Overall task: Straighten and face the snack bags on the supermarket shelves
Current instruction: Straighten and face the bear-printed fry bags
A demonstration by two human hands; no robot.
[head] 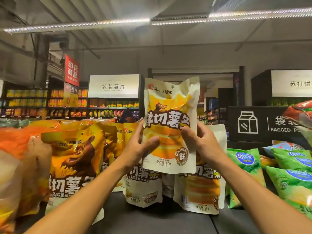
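Observation:
I hold a white-and-yellow fries bag upright in the air above the top shelf, its printed front facing me. My left hand grips its left edge, thumb across the front. My right hand grips its right edge the same way. Below it, two more bags of the same kind stand on the dark shelf top. To the left lean larger yellow bags with a brown bear.
Green chip bags lie tilted at the right. Orange bags crowd the far left. A black sign with a carton icon stands behind the shelf. Further aisles of snacks run across the background.

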